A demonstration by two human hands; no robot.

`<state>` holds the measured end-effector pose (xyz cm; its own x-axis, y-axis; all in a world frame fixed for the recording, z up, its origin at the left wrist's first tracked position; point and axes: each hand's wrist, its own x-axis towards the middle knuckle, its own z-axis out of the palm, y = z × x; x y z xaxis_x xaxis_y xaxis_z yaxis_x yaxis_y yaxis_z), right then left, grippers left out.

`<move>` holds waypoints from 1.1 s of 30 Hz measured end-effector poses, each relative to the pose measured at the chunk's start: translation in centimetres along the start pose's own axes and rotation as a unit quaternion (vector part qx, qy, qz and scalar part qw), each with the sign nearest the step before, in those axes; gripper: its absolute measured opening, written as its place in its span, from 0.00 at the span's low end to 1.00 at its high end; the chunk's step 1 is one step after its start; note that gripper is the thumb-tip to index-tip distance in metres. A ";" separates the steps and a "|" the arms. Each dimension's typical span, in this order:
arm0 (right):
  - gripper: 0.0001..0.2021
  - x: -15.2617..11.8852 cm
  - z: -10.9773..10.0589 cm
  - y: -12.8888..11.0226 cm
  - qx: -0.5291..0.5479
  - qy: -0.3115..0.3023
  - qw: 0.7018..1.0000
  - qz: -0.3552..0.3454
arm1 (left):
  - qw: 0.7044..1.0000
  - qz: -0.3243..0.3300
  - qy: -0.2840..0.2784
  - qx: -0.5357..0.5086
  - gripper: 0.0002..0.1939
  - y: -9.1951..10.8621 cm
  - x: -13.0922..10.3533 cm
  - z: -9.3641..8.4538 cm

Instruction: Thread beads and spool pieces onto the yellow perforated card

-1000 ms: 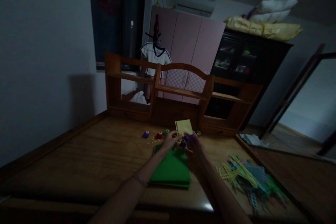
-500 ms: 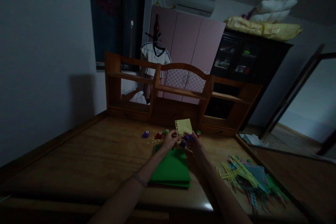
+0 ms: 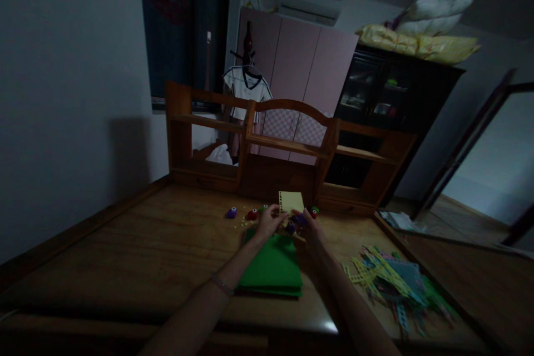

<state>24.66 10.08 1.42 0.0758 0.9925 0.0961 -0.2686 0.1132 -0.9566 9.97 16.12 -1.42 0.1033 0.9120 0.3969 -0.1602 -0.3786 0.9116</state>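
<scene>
A small pale yellow sheet (image 3: pixel 292 201) with a row of punched holes down its left side is held up between my two hands. My left hand (image 3: pixel 267 222) pinches its lower left corner, and my right hand (image 3: pixel 312 226) closes on its lower right. Just below the sheet sit purple punches (image 3: pixel 291 227), partly covered by my fingers. A red punch (image 3: pixel 252 214), a green one (image 3: pixel 263 208) and a purple one (image 3: pixel 232 212) stand left of my hands. Under my wrists lies a stack of green sheets (image 3: pixel 271 267).
Small yellow cut-outs (image 3: pixel 243 222) are scattered beside the punches. A pile of punched paper strips (image 3: pixel 392 278) covers the desk's right side. Another red and green punch (image 3: pixel 314 212) is beyond my right hand. A wooden shelf (image 3: pixel 287 147) borders the desk's back.
The yellow sheet has dropped slightly and become more level. Both hands have shifted a little while keeping hold of it.
</scene>
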 end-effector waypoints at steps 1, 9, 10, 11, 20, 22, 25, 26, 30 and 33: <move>0.22 0.0 0.0 0.1 -0.004 -0.002 1.000 0.001 | 1.000 0.003 0.002 0.000 0.20 -0.1 0.0 0.0; 0.21 0.6 -0.6 0.8 -0.032 0.002 0.999 -0.009 | 1.000 0.005 0.003 -0.006 0.19 0.2 -0.1 0.1; 0.22 0.6 -0.7 0.8 -0.033 0.001 0.999 -0.012 | 1.000 0.006 0.004 -0.002 0.19 0.3 -0.1 0.1; 0.22 0.5 -0.7 0.8 -0.032 0.000 0.999 -0.013 | 1.000 0.007 0.005 0.001 0.19 0.4 -0.1 0.1; 0.24 0.5 -0.6 0.7 -0.026 -0.005 1.000 -0.016 | 1.000 0.011 0.004 0.003 0.18 0.6 -0.2 0.1; 0.25 0.4 -0.6 0.6 -0.027 -0.002 1.000 -0.014 | 1.000 0.010 0.012 0.007 0.18 0.6 -0.2 0.1; 0.25 0.2 -0.5 0.3 -0.032 -0.001 0.999 -0.017 | 1.000 0.015 0.023 -0.009 0.20 1.1 -0.4 0.1; 0.24 0.1 -0.5 0.3 -0.033 -0.001 0.999 -0.018 | 0.999 0.019 0.021 -0.022 0.23 1.4 -0.5 0.2; 0.24 0.1 -0.2 0.2 -0.034 0.010 0.999 -0.020 | 0.999 0.046 0.002 -0.014 0.32 2.7 -0.9 0.2; 0.24 0.2 -0.1 0.2 -0.039 0.013 0.999 -0.022 | 0.995 0.075 0.018 0.063 0.22 3.3 -1.1 0.0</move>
<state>24.74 10.25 1.18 0.1118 0.9848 0.1327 -0.1895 0.1522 -0.9700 9.35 13.92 1.13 0.0518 0.8485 0.5267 -0.0472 -0.5247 0.8500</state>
